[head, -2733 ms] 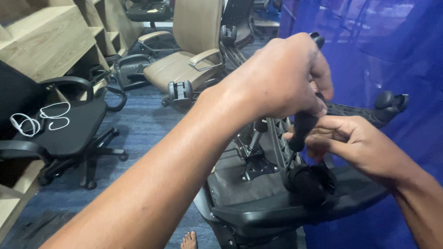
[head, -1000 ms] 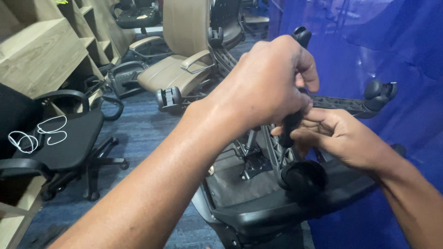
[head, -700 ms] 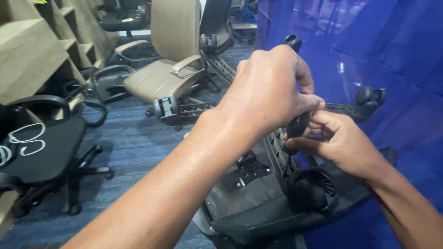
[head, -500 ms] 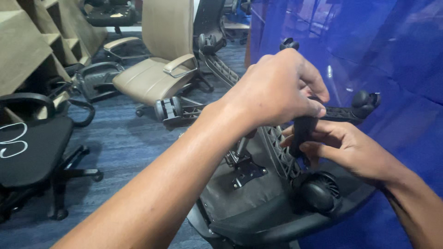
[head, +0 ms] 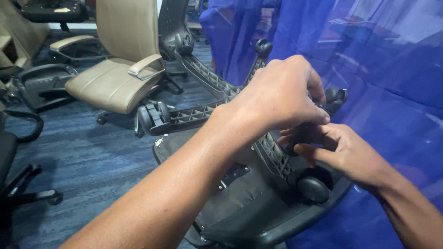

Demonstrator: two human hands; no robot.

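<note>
left hand (head: pixel 281 94): curled over the hub of the chair base (head: pixel 203 113), fingers closed round the black post (head: pixel 302 133) that sticks up there; the hand hides the post's top.
right hand (head: pixel 344 152): just below and right of the left hand, fingers pinched on the lower part of the same post; thumb and forefinger touch it. Both hands close together, nearly touching.
chair base: black five-arm star, upside down on the overturned black chair (head: pixel 249 203); ribbed undersides of the arms face the camera.
casters: one (head: pixel 314 189) just below the right hand, resting against the seat; one (head: pixel 150 117) at the end of the arm left of the hub; two more (head: pixel 184 44) (head: pixel 264 47) on the arms beyond the hub; one (head: pixel 336 94) right of the hub, close to the blue sheet (head: pixel 392 69).
seat edge: rounded black rim runs below the hub, near the bottom of the frame.
right side: the blue sheet hangs just beside the base; little room there.
left side: open blue carpet (head: pixel 92 157) left of the base, then a tan chair (head: pixel 115 69) well apart, beyond the left arm of the base.
far left: part of another black chair (head: pixel 20 184), cut off by the frame edge.
</note>
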